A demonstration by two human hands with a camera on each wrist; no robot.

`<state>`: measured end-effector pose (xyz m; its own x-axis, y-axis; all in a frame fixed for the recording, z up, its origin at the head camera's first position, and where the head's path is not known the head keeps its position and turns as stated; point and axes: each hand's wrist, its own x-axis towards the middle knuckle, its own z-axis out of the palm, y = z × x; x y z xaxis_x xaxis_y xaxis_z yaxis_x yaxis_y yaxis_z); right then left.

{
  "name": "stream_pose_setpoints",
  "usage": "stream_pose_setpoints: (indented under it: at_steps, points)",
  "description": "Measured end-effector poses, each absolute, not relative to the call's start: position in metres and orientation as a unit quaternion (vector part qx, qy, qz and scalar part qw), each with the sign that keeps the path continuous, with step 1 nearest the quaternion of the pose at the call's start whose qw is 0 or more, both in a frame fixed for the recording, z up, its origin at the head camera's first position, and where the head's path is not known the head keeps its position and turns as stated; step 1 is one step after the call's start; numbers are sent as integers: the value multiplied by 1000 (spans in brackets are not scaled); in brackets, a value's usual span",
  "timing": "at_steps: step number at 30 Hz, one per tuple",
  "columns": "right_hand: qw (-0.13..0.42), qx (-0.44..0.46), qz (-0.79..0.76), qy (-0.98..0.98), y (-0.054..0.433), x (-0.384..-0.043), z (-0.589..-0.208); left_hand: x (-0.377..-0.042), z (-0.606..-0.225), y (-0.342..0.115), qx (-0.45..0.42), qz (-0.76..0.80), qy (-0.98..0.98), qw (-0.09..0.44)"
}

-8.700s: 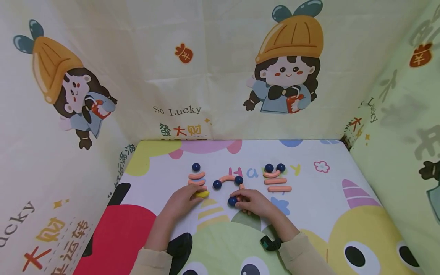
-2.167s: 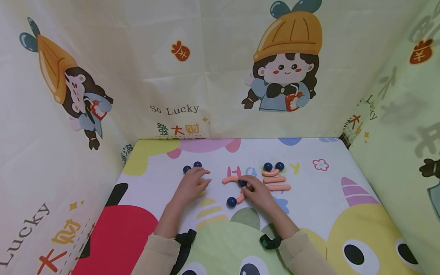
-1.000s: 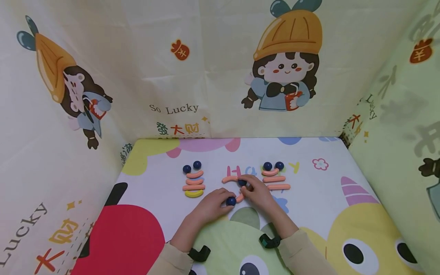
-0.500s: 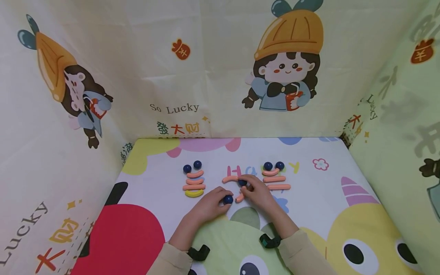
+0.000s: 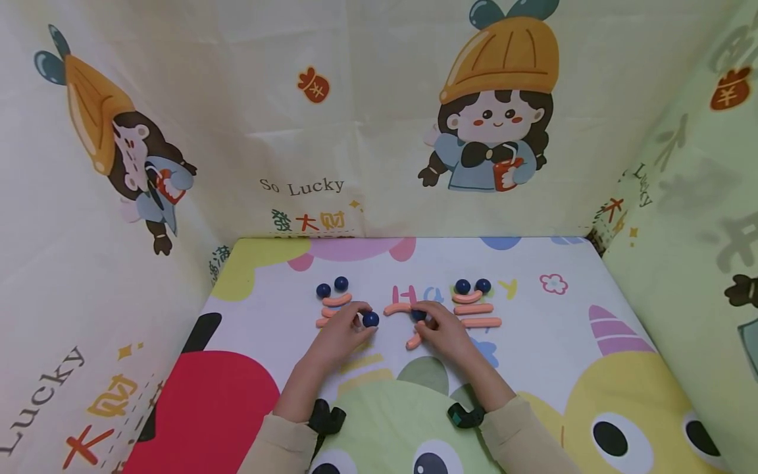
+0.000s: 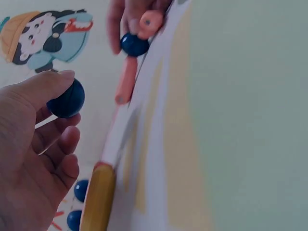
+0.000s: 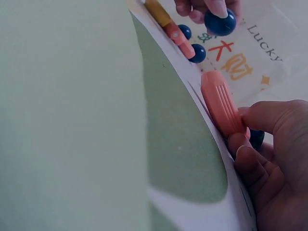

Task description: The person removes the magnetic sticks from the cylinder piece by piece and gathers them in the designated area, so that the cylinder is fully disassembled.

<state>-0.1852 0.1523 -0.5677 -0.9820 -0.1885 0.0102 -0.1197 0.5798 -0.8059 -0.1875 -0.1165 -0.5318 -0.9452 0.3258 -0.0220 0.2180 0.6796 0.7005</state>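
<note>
In the head view my left hand (image 5: pixel 336 334) pinches a dark blue ball (image 5: pixel 370 319) between thumb and fingers, raised off the table. My right hand (image 5: pixel 445 332) grips another dark blue ball (image 5: pixel 418 316) that joins two pink curved magnetic rods. One pink rod (image 5: pixel 397 308) points left from that ball; the lower pink rod (image 5: pixel 413 341) reaches toward me, its near end bare. In the right wrist view, my right thumb and fingers touch a ribbed pink rod (image 7: pixel 220 103), with the ball (image 7: pixel 257 138) partly hidden behind them.
Left of the hands, two blue balls (image 5: pixel 331 287) top a column of pink rods (image 5: pixel 336 300), partly covered by my left hand; its yellow rod (image 6: pixel 98 199) shows in the left wrist view. On the right, two more balls (image 5: pixel 472 286) sit above several pink rods (image 5: pixel 477 309).
My left hand has pulled a ball off the lower pink rod and carried it up and left. Earlier, a second ball joined the left column. My right hand has lately kept its place.
</note>
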Motion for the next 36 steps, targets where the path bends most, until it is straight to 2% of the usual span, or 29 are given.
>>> stream_pose_setpoints:
  at_steps: [6, 18, 36]
  points:
    - [43, -91, -457, 884, 154, -184, -568, -203, -526, -144, 94, 379, 920, 46]
    - [40, -102, -457, 882, 155, -186, -569, -228, -541, -193, -76, 450, 888, 54]
    - [33, -105, -437, 893, 155, -187, -570, -241, -560, -208, -65, 391, 916, 58]
